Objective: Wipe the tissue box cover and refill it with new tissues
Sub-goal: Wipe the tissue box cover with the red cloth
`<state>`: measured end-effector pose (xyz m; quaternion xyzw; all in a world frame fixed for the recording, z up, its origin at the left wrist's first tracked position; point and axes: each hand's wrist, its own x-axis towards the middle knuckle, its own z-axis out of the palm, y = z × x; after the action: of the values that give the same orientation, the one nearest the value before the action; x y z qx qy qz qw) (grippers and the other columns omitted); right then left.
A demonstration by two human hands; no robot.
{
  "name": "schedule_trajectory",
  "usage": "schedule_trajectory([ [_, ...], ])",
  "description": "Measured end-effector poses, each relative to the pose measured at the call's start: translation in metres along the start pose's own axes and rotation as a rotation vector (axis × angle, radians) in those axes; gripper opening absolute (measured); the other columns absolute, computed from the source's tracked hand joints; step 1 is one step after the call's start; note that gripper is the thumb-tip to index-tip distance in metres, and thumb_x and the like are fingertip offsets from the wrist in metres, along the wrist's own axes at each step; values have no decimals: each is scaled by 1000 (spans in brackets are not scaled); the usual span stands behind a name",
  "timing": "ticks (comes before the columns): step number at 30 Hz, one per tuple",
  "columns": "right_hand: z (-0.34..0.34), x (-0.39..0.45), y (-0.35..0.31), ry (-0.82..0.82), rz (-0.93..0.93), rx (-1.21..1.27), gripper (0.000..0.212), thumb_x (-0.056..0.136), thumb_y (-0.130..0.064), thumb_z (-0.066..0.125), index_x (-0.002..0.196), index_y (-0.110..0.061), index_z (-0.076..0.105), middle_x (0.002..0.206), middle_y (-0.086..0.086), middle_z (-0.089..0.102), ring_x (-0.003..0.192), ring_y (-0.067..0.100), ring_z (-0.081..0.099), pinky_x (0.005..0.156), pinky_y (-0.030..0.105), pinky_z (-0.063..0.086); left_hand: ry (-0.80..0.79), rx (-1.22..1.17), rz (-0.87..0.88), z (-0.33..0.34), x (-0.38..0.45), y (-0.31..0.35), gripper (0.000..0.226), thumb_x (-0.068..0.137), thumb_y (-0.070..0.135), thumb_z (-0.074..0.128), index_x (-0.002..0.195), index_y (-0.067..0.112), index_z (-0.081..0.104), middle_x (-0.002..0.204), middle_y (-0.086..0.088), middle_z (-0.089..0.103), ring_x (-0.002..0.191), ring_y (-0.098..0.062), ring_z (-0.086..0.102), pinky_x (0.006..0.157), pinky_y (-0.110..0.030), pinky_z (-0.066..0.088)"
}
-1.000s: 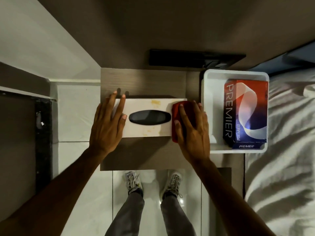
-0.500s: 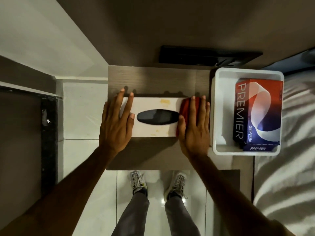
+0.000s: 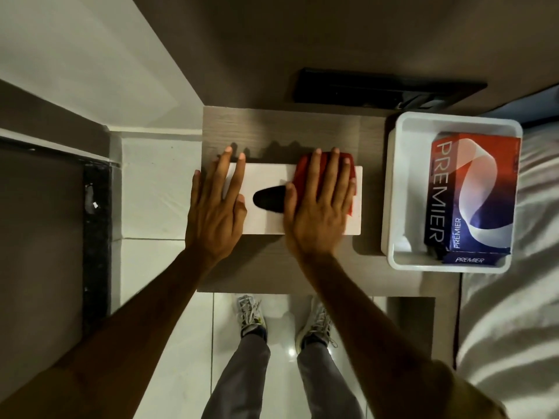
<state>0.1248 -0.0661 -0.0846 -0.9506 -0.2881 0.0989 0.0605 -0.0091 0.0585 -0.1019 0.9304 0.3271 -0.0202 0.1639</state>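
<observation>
A white tissue box cover (image 3: 266, 176) with a dark oval slot (image 3: 269, 199) lies flat on a small wooden bedside table (image 3: 290, 128). My left hand (image 3: 216, 213) rests flat on the cover's left end, fingers spread. My right hand (image 3: 320, 207) presses a red cloth (image 3: 304, 170) flat on the cover's right half, hiding the right part of the slot. A red, white and blue PREMIER tissue pack (image 3: 472, 195) lies in a white plastic bin (image 3: 393, 189) at the right.
A bed with white sheets (image 3: 514, 313) fills the right side. A dark panel (image 3: 378, 89) sits on the wall behind the table. White floor tiles (image 3: 157, 189) lie left of the table. My legs and shoes (image 3: 251, 313) stand at the table's front edge.
My right hand has slid the red cloth leftward from the cover's right end onto its top, over the yellowish stain and part of the slot. The left hand stays on the left end.
</observation>
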Motion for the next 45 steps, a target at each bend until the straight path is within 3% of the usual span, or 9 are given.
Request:
schedule_trajectory([
  [5, 2, -18, 16, -96, -458, -41, 66, 108, -49, 32, 164, -18, 15, 172, 11, 9, 160, 27, 4, 128, 50, 13, 0, -1, -7, -1, 0, 1, 63, 104, 27, 30, 164, 23, 10, 173, -4, 8, 160, -25, 12, 128, -55, 17],
  [7, -2, -15, 30, -82, -411, -33, 66, 107, -48, 33, 164, -18, 15, 172, 10, 8, 160, 26, 3, 128, 50, 14, -7, 15, -23, -1, 0, 2, 65, 103, 26, 32, 164, 24, 9, 173, -3, 7, 160, -26, 12, 128, -55, 17],
  [11, 5, -5, -15, -30, -89, 38, 68, 107, -51, 28, 164, -20, 11, 173, 9, 7, 160, 30, 2, 129, 51, 9, 4, 19, -12, 0, -2, 0, 64, 103, 29, 27, 164, 21, 9, 173, -3, 6, 161, -22, 8, 129, -53, 15],
  [17, 4, -17, 7, -87, -569, -18, 62, 109, -44, 31, 163, -16, 18, 172, 10, 13, 160, 26, 7, 128, 49, 14, 11, 11, -8, -3, -3, 1, 60, 105, 31, 19, 163, 17, 11, 173, -4, 8, 161, -21, 8, 129, -51, 14],
  [22, 11, -18, -23, -74, -274, 33, 62, 109, -44, 25, 164, -18, 15, 172, 9, 9, 160, 28, 4, 129, 51, 11, -2, -9, -12, -1, -2, 0, 60, 105, 32, 22, 163, 17, 14, 173, -4, 11, 160, -22, 12, 129, -51, 15],
  [29, 8, -58, 31, -70, -607, -23, 64, 104, -33, 48, 162, -20, 25, 169, 9, 23, 158, 28, 18, 128, 50, 19, -21, 68, -51, 0, -1, 1, 61, 105, 32, 23, 164, 22, 8, 173, 0, 5, 161, -22, 9, 129, -53, 11],
  [35, 10, -69, -3, -11, -365, 51, 55, 108, -32, 41, 160, -19, 30, 169, 10, 24, 158, 28, 19, 127, 52, 20, -27, 67, -53, 0, 0, 1, 62, 104, 31, 23, 164, 22, 9, 173, -2, 7, 161, -23, 11, 128, -55, 13],
  [40, 2, -76, 32, -38, -567, -20, 57, 106, -21, 42, 161, -21, 28, 170, 8, 19, 159, 27, 15, 129, 48, 13, -32, 82, -45, -3, 0, 2, 63, 103, 30, 24, 164, 22, 9, 173, -1, 7, 161, -24, 12, 128, -55, 15],
  [45, 6, -71, 6, -33, -269, 8, 60, 107, -33, 42, 162, -21, 23, 171, 9, 18, 159, 28, 13, 126, 54, 20, -24, 89, -63, -2, 0, 2, 63, 104, 30, 26, 164, 23, 9, 173, 0, 7, 160, -23, 12, 129, -54, 14],
])
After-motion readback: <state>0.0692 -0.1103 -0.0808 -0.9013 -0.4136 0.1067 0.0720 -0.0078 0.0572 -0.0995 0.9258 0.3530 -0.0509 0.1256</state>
